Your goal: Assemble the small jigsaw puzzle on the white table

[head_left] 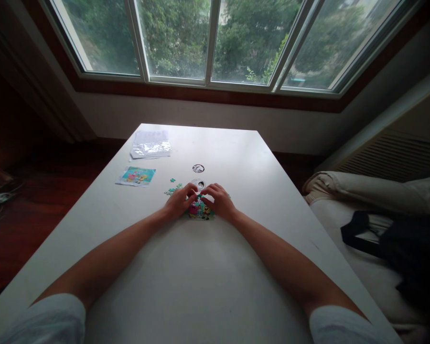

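Daylight is pouring through a white-framed glass window (214, 43), glaring off the far edge of a white rectangular table (200, 267) whose near edge is lying dimmer; the view's dark corners are stretching.

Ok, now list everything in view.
Table: one, white, centre
Jigsaw: one, multicoloured, mid-table
Loose pieces: several, green, beyond jigsaw
Round pictures: two, black-and-white, beyond jigsaw
Picture sheet: one, turquoise, table's left
Plastic packet: one, clear, table's corner
Window: one, white-framed, beyond table
Trees: uncountable, green, outside
Louvred panel: one, beige, right
Floor: one, reddish-brown, left
Clutter: unclear, grey, left edge
Sofa: one, pale, right
Strapped item: one, dark, on sofa
Sleeves: two, pale, bottom corners
Forearms: two, bare, over table
Hands: two, bare, over jigsaw
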`<state>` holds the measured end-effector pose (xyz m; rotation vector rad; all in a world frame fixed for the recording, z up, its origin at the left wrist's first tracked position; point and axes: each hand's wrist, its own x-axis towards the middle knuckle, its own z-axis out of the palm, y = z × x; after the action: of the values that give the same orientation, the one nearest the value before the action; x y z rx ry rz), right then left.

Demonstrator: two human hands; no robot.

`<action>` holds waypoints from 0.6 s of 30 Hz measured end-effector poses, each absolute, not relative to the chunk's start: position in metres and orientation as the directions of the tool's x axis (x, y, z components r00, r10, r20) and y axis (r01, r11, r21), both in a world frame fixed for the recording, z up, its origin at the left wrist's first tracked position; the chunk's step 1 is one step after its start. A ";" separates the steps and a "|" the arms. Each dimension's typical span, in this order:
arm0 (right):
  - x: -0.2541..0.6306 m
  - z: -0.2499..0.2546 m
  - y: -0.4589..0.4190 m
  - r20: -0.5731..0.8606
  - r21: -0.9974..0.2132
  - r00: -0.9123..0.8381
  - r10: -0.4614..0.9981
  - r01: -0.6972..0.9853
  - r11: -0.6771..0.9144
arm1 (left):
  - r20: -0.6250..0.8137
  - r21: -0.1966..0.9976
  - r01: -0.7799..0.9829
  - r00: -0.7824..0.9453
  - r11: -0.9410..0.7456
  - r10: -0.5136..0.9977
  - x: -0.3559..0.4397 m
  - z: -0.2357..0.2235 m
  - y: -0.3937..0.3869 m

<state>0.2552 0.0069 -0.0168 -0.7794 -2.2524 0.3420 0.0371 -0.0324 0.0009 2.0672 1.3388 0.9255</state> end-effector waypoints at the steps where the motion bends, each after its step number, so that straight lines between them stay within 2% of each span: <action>1: 0.255 -0.017 0.007 0.547 -0.448 -0.559 0.622 0.432 0.783 | 0.262 0.730 0.567 0.284 -0.382 0.922 0.037 0.000 -0.032; 8: 0.256 -0.016 0.005 0.550 -0.455 -0.553 0.626 0.430 0.780 | 0.258 0.765 0.524 0.281 -0.373 0.924 0.035 0.000 -0.032; 18: 0.258 -0.009 0.004 0.507 -0.576 -0.546 0.667 0.362 0.733 | 0.288 0.710 0.561 0.321 -0.426 0.902 0.036 0.002 -0.034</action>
<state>0.2580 0.0040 -0.0087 -0.7726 -2.1925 0.5308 0.0360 -0.0340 0.0024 2.1038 1.2875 0.9254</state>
